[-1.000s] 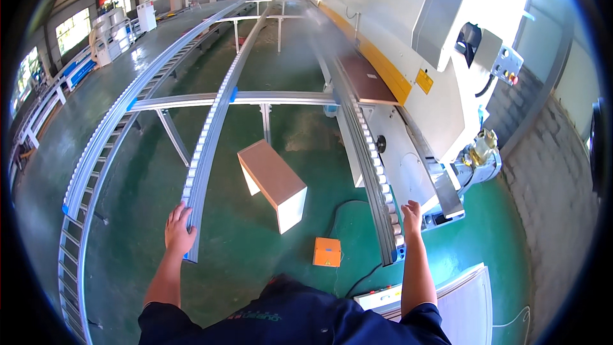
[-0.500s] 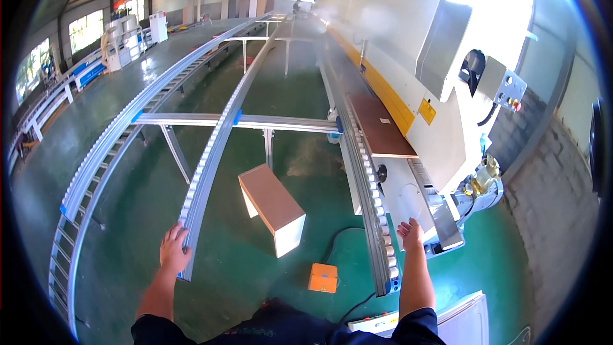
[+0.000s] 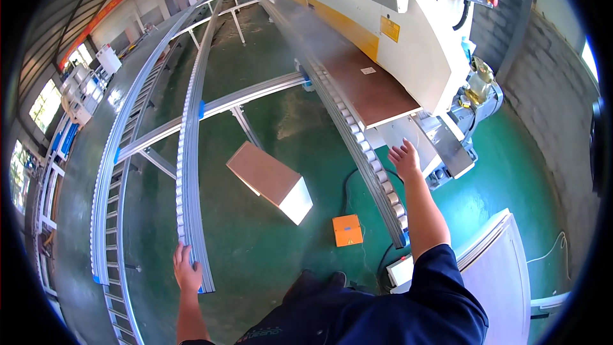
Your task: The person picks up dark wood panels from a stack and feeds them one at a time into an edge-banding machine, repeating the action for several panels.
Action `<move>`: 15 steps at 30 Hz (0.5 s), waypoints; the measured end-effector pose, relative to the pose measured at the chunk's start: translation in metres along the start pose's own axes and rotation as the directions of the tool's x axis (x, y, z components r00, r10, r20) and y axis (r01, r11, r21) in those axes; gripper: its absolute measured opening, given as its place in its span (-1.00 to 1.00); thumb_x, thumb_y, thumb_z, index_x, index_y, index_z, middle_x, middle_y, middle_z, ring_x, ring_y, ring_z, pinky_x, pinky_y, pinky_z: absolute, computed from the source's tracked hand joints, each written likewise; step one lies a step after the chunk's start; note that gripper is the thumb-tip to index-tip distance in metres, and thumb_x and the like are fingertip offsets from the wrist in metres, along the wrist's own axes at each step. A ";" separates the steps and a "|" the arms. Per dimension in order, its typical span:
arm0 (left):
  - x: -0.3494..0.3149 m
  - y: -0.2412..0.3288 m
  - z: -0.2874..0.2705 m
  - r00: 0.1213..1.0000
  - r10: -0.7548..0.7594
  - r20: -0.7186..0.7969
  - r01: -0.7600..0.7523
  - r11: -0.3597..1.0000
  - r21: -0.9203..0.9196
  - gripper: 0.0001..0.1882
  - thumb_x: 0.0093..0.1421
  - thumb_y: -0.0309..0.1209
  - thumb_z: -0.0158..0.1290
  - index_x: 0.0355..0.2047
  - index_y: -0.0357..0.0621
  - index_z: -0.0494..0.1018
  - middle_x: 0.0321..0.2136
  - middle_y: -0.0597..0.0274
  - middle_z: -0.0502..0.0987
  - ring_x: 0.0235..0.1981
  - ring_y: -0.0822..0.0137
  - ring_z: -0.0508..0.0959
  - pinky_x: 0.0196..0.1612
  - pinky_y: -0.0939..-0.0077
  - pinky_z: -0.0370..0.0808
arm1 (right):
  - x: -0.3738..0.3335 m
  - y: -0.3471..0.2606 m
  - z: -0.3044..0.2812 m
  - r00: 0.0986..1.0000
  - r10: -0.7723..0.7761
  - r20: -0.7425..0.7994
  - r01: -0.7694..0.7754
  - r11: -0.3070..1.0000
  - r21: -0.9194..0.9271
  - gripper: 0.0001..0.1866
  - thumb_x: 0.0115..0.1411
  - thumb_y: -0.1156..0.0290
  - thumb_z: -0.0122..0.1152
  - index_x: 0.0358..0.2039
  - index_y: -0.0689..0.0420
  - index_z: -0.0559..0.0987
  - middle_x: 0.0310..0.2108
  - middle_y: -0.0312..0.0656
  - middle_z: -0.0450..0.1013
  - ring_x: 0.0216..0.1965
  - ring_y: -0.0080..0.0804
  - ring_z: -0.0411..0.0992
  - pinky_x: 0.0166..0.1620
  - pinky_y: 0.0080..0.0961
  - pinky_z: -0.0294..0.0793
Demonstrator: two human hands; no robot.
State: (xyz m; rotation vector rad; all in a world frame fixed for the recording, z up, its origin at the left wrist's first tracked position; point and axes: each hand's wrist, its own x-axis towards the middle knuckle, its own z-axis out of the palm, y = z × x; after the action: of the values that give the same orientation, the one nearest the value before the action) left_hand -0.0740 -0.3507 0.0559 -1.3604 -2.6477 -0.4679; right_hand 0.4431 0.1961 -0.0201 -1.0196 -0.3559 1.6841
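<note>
A brown flat panel with a small white label lies along the right roller rail, beside the long white machine, its pale near edge facing me. Just short of that edge, my right hand is held out with the fingers apart and nothing in them. A small gap shows between it and the panel. My left hand rests on the near end of the left roller rail, fingers stretched out along its side.
On the green floor between the rails stand a brown-topped box shape with white sides and an orange box with a cable. A crossbar joins the rails. Pale panels lie at my lower right, near a motor.
My view has turned, tilting the rails and the floor. The brown panel has come nearer along the machine. My right hand is closer to its edge; my left hand stays at the left rail.
</note>
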 end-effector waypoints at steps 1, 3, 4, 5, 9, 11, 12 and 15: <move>0.000 0.000 0.001 1.000 0.002 -0.002 -0.002 1.000 -0.010 -0.43 -0.03 -0.58 0.10 0.08 -0.11 0.41 0.28 0.20 0.24 0.27 0.05 0.24 0.26 0.19 0.26 | -0.002 -0.001 0.001 0.999 0.006 0.033 -0.007 1.000 0.031 -0.16 0.20 0.02 0.20 0.31 0.24 0.10 0.24 0.14 0.21 0.18 0.03 0.30 0.20 -0.09 0.32; 0.001 0.001 0.001 1.000 0.005 0.001 -0.005 1.000 -0.022 -0.43 -0.04 -0.61 0.10 0.07 -0.12 0.41 0.28 0.19 0.24 0.27 0.04 0.24 0.26 0.19 0.26 | -0.006 -0.005 0.001 0.995 0.013 0.099 -0.022 0.996 0.091 -0.02 0.13 0.06 0.31 0.34 0.29 -0.02 0.25 0.21 0.16 0.19 0.10 0.29 0.20 -0.05 0.36; 0.002 0.001 0.000 1.000 0.008 0.000 -0.008 1.000 -0.027 -0.43 -0.04 -0.62 0.10 0.07 -0.13 0.41 0.28 0.18 0.24 0.27 0.04 0.24 0.26 0.19 0.26 | -0.008 -0.006 0.007 0.996 0.024 0.085 -0.034 0.992 0.124 -0.10 0.17 0.06 0.24 0.33 0.26 0.04 0.26 0.17 0.16 0.21 0.08 0.26 0.22 -0.06 0.33; 0.001 0.000 0.001 1.000 0.007 -0.004 -0.007 1.000 -0.027 -0.42 -0.05 -0.62 0.10 0.07 -0.13 0.41 0.28 0.18 0.24 0.27 0.03 0.24 0.26 0.19 0.26 | -0.008 -0.007 0.015 0.997 0.034 0.070 -0.045 0.987 0.157 -0.18 0.22 0.05 0.18 0.31 0.23 0.09 0.27 0.13 0.17 0.23 0.06 0.23 0.23 -0.07 0.29; -0.001 -0.007 0.005 0.999 0.034 -0.015 -0.034 0.999 -0.041 -0.41 -0.07 -0.64 0.11 0.06 -0.15 0.41 0.27 0.16 0.26 0.25 -0.02 0.26 0.25 0.15 0.25 | -0.003 -0.009 0.009 0.991 -0.058 0.117 0.034 0.979 0.201 -0.39 0.25 0.14 0.16 0.20 0.20 0.28 0.10 0.00 0.37 0.09 -0.08 0.38 0.09 -0.17 0.43; 0.003 -0.004 0.008 0.999 0.035 -0.004 -0.035 0.998 -0.045 -0.41 -0.07 -0.65 0.10 0.06 -0.16 0.40 0.26 0.14 0.26 0.24 -0.03 0.26 0.25 0.14 0.25 | 0.007 -0.008 -0.013 0.990 -0.103 0.092 0.076 0.963 0.259 -0.44 0.16 0.21 0.27 0.09 0.19 0.34 0.05 -0.03 0.38 0.03 -0.12 0.42 0.09 -0.17 0.46; 0.002 -0.002 0.005 1.000 0.030 0.003 -0.030 0.998 -0.048 -0.40 -0.07 -0.65 0.10 0.07 -0.18 0.40 0.26 0.11 0.26 0.24 -0.05 0.26 0.25 0.13 0.24 | 0.006 -0.009 -0.016 0.991 -0.084 0.103 0.046 0.945 0.323 -0.47 0.12 0.26 0.31 0.04 0.18 0.37 0.00 -0.07 0.41 -0.02 -0.16 0.45 0.07 -0.19 0.49; -0.001 -0.002 0.004 1.000 0.014 0.009 -0.013 0.998 -0.055 -0.39 -0.08 -0.66 0.08 0.08 -0.21 0.39 0.26 0.08 0.25 0.24 -0.06 0.25 0.25 0.11 0.23 | -0.022 -0.007 -0.032 0.998 -0.056 0.010 0.052 0.967 0.250 -0.48 0.11 0.28 0.31 0.03 0.16 0.37 -0.13 -0.13 0.46 -0.09 -0.18 0.48 0.06 -0.26 0.51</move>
State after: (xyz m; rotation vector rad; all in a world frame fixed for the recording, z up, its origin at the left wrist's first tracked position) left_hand -0.0745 -0.3513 0.0514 -1.3981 -2.6504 -0.5380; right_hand 0.4736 0.1713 -0.0246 -0.8028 -0.1752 1.6417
